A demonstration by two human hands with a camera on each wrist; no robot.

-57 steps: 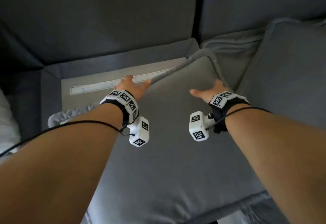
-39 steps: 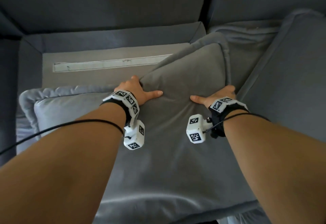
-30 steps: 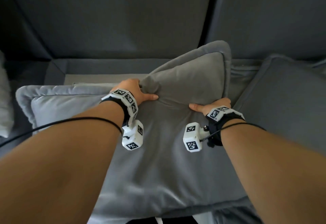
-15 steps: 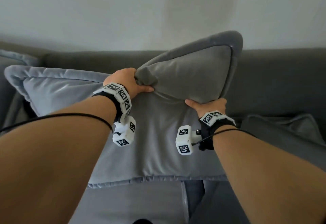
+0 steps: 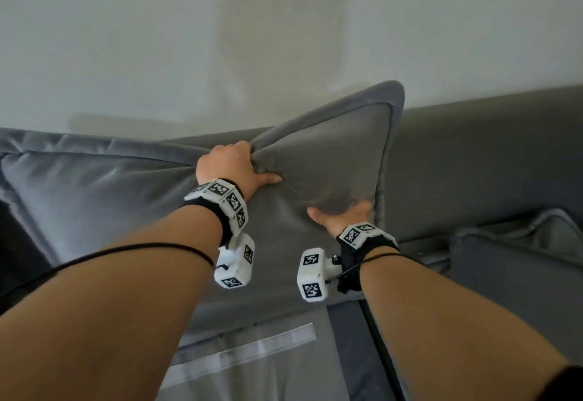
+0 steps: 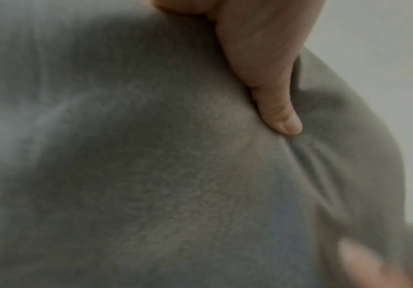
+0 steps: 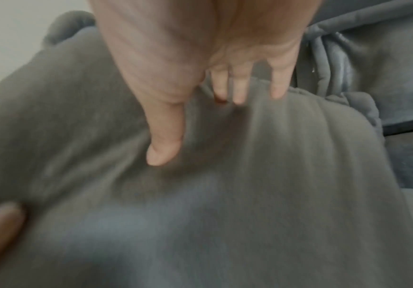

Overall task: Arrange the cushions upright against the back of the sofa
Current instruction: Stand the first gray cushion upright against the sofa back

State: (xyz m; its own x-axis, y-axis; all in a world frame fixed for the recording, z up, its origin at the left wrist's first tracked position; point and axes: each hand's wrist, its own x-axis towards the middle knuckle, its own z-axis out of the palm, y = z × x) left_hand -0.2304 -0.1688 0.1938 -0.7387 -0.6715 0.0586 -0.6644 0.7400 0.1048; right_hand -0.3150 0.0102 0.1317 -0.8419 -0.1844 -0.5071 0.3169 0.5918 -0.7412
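A large grey cushion (image 5: 331,154) with a flanged edge stands raised in front of the sofa back (image 5: 479,154), its top right corner above the backrest. My left hand (image 5: 230,167) grips a bunched fold at the cushion's top edge, and its thumb (image 6: 276,113) presses into the fabric (image 6: 151,175). My right hand (image 5: 342,216) holds the cushion's right side lower down. There the thumb (image 7: 162,148) lies on the front of the cushion (image 7: 249,194) and the fingers curl over its edge. The cushion's left part stretches to the frame's left edge.
A second grey cushion (image 5: 520,261) lies flat on the seat at the right, also seen crumpled (image 7: 363,58) in the right wrist view. The bare seat base (image 5: 284,378) with a white strip (image 5: 246,350) is below the held cushion. A pale wall (image 5: 284,37) rises behind the sofa.
Both hands have lifted the cushion from flat on the seat to standing against the backrest. The view has tilted up, so the wall now shows.
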